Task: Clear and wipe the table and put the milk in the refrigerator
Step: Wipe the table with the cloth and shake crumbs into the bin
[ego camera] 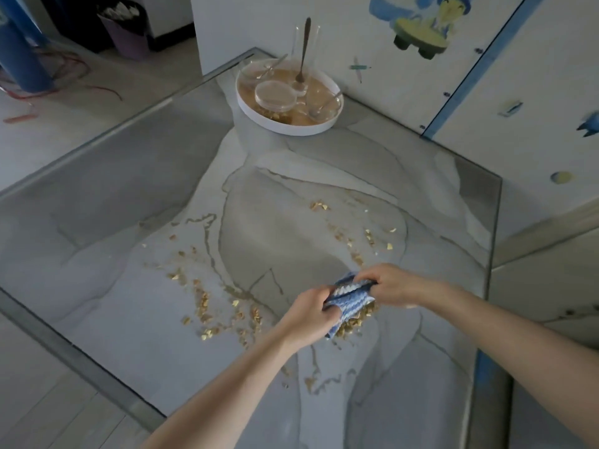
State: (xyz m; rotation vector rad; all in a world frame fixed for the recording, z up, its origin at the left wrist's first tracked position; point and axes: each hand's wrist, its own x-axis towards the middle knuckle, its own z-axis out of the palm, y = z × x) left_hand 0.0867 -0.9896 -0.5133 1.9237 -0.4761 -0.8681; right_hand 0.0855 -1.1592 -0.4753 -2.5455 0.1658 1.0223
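Note:
A blue and white striped cloth (351, 301) is held just above the grey marble table (129, 176), near its front right. My left hand (308, 314) grips the cloth's near left end and my right hand (393, 285) grips its far right end. A heap of yellow-brown crumbs (355, 322) lies under and beside the cloth. More crumbs (204, 303) are scattered to the left and others (369, 238) behind my hands. No milk container is in view.
A round white tray (311, 129) at the table's far corner holds glass bowls, a lid, a tall glass and spoons. A white wall with stickers runs along the right. Floor, a purple bin (126, 37) and red cables lie to the left.

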